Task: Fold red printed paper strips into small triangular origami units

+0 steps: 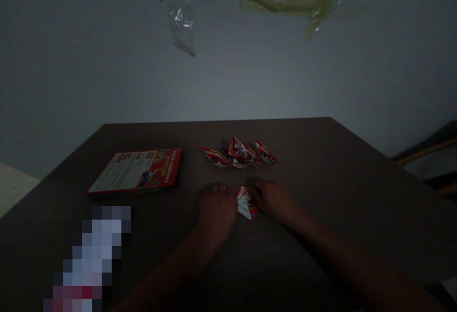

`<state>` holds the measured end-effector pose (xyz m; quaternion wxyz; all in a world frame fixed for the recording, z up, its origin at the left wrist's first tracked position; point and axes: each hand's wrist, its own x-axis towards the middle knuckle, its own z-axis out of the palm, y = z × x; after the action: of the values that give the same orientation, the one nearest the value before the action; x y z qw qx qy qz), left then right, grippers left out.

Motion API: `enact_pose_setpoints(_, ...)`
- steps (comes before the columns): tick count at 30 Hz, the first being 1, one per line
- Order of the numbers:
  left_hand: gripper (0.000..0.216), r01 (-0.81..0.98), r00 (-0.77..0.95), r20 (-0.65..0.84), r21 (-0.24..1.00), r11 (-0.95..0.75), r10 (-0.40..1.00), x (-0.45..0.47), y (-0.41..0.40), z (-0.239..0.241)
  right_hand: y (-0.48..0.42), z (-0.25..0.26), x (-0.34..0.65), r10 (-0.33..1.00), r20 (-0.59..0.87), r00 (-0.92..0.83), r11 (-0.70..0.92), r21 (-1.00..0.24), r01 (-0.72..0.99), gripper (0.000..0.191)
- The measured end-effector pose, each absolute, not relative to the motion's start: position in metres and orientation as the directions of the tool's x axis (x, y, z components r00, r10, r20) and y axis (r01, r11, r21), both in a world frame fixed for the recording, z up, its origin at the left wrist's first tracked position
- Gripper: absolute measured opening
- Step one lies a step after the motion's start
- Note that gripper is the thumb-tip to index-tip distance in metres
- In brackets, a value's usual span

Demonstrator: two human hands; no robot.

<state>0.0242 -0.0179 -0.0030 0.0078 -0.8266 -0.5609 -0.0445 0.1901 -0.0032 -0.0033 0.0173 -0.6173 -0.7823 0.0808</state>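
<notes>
The scene is dim. A small folded piece of red and white printed paper (246,203) lies on the dark table (321,197) between my hands. My left hand (216,210) rests with fingers curled against the paper's left side. My right hand (272,200) presses its fingers on the paper's right edge. Just beyond them sit several folded paper shapes (240,154) of the same print, in a loose row.
A red and white printed leaflet (137,171) lies flat at the left of the table. A blurred-out patch (91,259) covers the near left corner. Clear plastic (183,22) and a yellow-green strip (293,2) hang on the wall behind.
</notes>
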Motion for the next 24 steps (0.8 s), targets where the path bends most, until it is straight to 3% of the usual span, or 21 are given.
enact_pose_setpoints(24, 0.029, 0.926, 0.372, 0.056, 0.047, -0.375, 0.926, 0.0251, -0.0181, -0.0002, -0.0051, -0.0014, 0.1883, 0.975, -0.054, -0.216, 0.207, -0.139, 0.968, 0.037)
